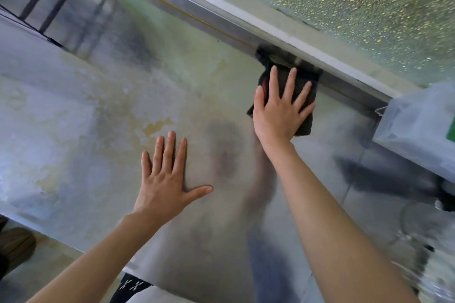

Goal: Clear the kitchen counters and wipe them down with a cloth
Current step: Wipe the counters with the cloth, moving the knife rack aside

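Lower centre, the left hand (167,174) lies flat on the steel desk (81,115), fingers straight and spread, holding nothing. Right of centre, the right hand (280,113) presses a dark cloth (305,98) with straight fingers against the desk's back ledge, below pebbled window glass (344,0).

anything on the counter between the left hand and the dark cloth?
Head view: nothing. Only bare, stained stainless steel counter separates the flat left hand from the dark grey cloth under the right hand.
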Tool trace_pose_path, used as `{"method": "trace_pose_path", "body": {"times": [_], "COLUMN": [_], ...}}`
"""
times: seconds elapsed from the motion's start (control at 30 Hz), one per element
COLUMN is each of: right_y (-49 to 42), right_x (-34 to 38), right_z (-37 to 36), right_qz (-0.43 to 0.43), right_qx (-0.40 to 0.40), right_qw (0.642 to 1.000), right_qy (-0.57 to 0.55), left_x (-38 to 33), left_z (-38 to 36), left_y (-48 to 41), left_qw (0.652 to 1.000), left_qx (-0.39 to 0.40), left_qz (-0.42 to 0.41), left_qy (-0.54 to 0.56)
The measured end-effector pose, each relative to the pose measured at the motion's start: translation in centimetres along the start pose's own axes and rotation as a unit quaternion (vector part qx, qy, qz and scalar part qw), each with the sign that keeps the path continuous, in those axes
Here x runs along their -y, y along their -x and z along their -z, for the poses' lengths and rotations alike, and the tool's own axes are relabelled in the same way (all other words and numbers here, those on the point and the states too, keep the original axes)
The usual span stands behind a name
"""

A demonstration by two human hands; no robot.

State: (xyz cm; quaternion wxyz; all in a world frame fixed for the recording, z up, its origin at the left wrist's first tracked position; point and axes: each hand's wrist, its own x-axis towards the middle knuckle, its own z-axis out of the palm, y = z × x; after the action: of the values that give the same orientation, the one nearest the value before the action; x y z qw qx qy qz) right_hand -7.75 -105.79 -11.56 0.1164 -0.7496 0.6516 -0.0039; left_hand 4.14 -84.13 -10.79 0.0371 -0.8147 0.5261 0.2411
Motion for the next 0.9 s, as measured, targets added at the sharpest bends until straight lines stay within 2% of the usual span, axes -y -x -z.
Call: {"method": "trace_pose_path", "body": {"times": [0.03,0.1,0.17,0.23,0.27,0.33,0.4,0.43,0.47,0.53,0.6,0.67,0.73,0.8,0.87,0.9], "right_y": [0.0,0.6,0.7,-0.5,-1.1,-1.9,-1.6,-1.0,-0.2,1.6,2.5,1.4,-0.3,-1.2,-0.4,0.6], "right_x": [1.2,3.0,3.3,2.6,2.3,2.7,4.4,5.4,6.3,6.5,5.1,3.8,3.5,4.4,5.9,6.4], "right_z": [-0.2,-0.7,-0.8,-0.4,-0.3,-0.4,-0.9,-1.1,-1.3,-1.8,-2.1,-1.6,-1.3,-1.3,-1.8,-2.0], "right_qz": [0.02,0.155,0.315,0.38,0.371,0.286,0.183,0.159,0.167,0.271,0.402,0.453,0.395,0.267,0.186,0.182], "right_qx": [0.005,0.027,0.058,0.073,0.067,0.038,0.014,0.008,0.007,0.015,0.025,0.021,0.009,0.005,-0.009,-0.011], "right_qw": [1.0,0.987,0.945,0.919,0.923,0.956,0.983,0.987,0.986,0.962,0.913,0.888,0.916,0.963,0.982,0.983], "right_qy": [-0.004,0.019,0.06,0.077,0.078,0.057,0.03,0.018,0.012,0.028,0.062,0.078,0.072,0.04,0.018,0.017], "left_x": [0.0,0.0,-0.1,-0.1,-0.2,-0.3,-0.6,-0.7,-0.6,-0.2,0.1,0.1,0.0,0.0,0.1,0.1], "left_z": [0.0,0.0,0.1,0.2,0.3,0.4,-0.1,-0.8,-1.5,-2.9,-3.7,-3.8,-3.8,-4.0,-3.9,-3.8], "left_y": [0.0,0.1,0.1,0.1,0.2,0.8,2.1,2.9,3.7,4.8,5.1,5.0,5.0,5.0,4.9,5.0], "left_qw": [1.0,1.0,1.0,1.0,1.0,0.999,0.993,0.987,0.98,0.972,0.972,0.973,0.972,0.973,0.975,0.976], "left_qx": [-0.001,-0.003,-0.005,-0.012,-0.02,-0.046,-0.076,-0.088,-0.095,-0.101,-0.105,-0.11,-0.117,-0.115,-0.106,-0.1], "left_qz": [0.0,0.0,-0.002,-0.007,-0.009,-0.025,-0.087,-0.132,-0.174,-0.211,-0.204,-0.198,-0.197,-0.192,-0.188,-0.188], "left_qy": [-0.003,-0.006,-0.005,-0.007,-0.011,-0.014,-0.015,-0.018,-0.023,-0.035,-0.042,-0.049,-0.053,-0.054,-0.053,-0.047]}}
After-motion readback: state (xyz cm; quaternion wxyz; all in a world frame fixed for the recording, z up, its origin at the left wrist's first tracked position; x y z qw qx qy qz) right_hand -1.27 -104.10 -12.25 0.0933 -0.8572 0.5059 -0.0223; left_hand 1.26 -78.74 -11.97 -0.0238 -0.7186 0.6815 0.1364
